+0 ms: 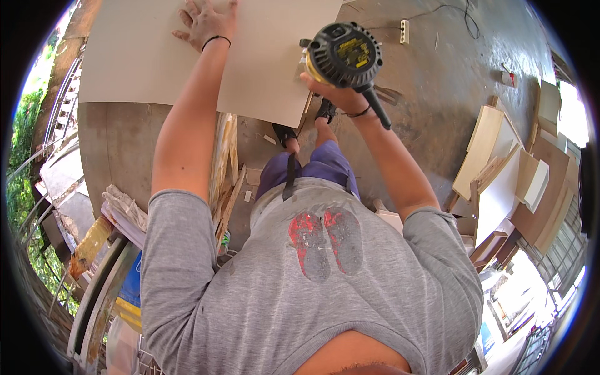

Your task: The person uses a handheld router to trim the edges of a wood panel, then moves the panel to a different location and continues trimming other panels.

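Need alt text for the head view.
The right hand grips a black-and-yellow, round-topped power tool by the right edge of a large, flat, pale grey board; the left hand rests, fingers spread, on it. Pale wooden panels sit at right.

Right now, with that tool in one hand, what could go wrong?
The tool in the right hand might slip and scar the board. If dropped, it could perhaps strike a shoe below. The bare left hand, spread on the board, could be hurt if the tool strayed that way.
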